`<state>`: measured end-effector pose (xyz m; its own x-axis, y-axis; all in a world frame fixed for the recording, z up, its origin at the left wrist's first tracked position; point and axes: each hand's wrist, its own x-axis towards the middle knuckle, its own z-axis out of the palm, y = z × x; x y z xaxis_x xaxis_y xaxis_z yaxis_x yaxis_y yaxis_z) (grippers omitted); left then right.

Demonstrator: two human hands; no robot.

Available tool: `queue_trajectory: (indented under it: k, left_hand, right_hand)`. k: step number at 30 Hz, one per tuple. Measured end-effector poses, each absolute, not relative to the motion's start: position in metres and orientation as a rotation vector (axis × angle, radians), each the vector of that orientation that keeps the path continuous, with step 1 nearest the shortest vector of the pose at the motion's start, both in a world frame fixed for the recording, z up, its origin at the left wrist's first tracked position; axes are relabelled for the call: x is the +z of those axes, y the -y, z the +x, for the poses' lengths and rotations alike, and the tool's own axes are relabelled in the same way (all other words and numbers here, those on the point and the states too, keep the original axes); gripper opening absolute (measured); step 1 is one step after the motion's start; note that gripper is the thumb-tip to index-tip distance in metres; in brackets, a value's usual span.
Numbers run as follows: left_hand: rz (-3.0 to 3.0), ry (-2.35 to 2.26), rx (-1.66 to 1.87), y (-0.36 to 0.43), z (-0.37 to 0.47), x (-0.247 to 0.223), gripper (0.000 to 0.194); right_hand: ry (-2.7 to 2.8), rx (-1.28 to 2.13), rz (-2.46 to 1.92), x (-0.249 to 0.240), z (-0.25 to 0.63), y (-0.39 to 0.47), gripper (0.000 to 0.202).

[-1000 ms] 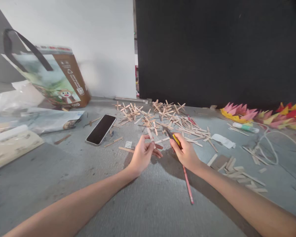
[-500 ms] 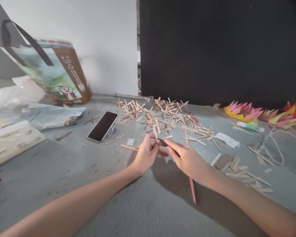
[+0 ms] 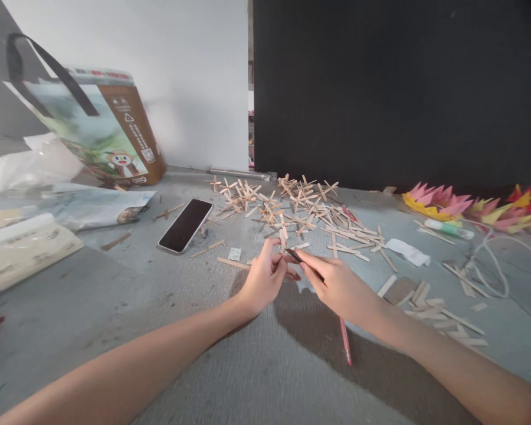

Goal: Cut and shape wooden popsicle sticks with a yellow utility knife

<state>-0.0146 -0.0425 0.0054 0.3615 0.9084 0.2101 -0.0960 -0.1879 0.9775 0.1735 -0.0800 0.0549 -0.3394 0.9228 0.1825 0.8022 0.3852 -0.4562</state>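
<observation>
Pinching a wooden stick (image 3: pixel 283 232), the left hand (image 3: pixel 264 276) had its long axis pointing forward; just beside it, the right hand (image 3: pixel 334 278) gripped a dark tool (image 3: pixel 293 255) angled leftward at the stick's near end.

**Side by Side, Both Gripping**

My left hand (image 3: pixel 264 276) is closed in a pinch, its lower fingers (image 3: pixel 292 275) reaching rightward. My right hand (image 3: pixel 333 278) curls closed just beside it. My forearms (image 3: pixel 159 355) slant inward from below.
</observation>
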Motion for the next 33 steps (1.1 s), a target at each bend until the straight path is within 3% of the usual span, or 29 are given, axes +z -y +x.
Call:
queue_trajectory:
  k: [33]
  left_hand:
    - [1.909, -0.962, 0.911, 0.042, -0.019, -0.005, 0.031]
  right_hand:
    - [2.311, 0.489, -1.681, 0.071, 0.168, 0.091, 0.036]
